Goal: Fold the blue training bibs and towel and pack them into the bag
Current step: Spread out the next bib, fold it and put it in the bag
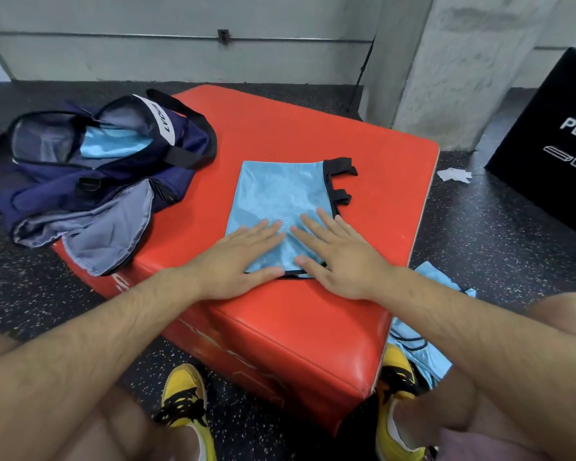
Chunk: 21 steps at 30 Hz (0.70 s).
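A light blue training bib (280,194) with black trim and straps lies folded flat on the red padded box (373,234). My left hand (238,257) and my right hand (343,257) press flat on its near end, fingers straight and spread. The navy bag (90,168) sits open at the box's far left corner, with light blue fabric (113,143) showing inside it. More light blue bibs (426,347) lie in a heap on the floor by my right foot, partly hidden by my right arm.
A grey cloth flap (110,234) hangs from the bag over the box's left edge. A black plyo box (552,154) stands at the right, with a white scrap (454,175) on the speckled floor beside it. Concrete wall and pillar stand behind. My yellow shoes (185,400) are below.
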Tool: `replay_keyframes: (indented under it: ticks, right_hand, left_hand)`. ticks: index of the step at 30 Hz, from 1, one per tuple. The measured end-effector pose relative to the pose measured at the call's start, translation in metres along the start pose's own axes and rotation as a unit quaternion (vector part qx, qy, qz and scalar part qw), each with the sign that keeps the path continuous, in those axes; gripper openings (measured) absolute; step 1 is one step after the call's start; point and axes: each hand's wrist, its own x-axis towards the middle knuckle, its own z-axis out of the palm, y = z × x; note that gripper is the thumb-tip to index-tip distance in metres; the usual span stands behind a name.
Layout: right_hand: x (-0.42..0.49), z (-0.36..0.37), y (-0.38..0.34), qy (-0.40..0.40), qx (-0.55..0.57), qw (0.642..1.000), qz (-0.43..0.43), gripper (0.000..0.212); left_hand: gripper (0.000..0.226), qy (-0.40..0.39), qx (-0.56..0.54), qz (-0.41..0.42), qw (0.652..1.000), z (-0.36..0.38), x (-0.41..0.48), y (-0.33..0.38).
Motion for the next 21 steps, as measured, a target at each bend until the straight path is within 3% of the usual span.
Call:
replay_keyframes:
  ticks: [3,6,12,18,21]
  right_hand:
    - [0.000,-0.002,0.004,-0.006,0.015,0.997,-0.082,0.071]
    - [0.000,-0.003,0.009,0.021,0.018,0.994,-0.105,0.060]
    - [0.006,-0.003,0.010,0.078,-0.054,0.985,-0.145,0.038]
    - [0.006,-0.011,0.010,0.072,-0.037,0.992,-0.097,0.020]
    - [0.007,-0.031,0.008,0.016,0.031,0.997,-0.065,0.014]
  left_hand:
    - [0.061,0.051,-0.033,0.059,0.996,0.002,0.002,0.003]
    - [0.039,0.088,-0.022,0.085,0.992,0.001,0.004,0.006]
    - [0.037,0.082,0.110,0.105,0.985,-0.006,0.008,0.009]
    - [0.035,0.049,0.094,0.018,0.994,-0.017,0.006,-0.003]
    - [0.027,0.018,0.018,-0.034,0.999,-0.028,0.003,0.002]
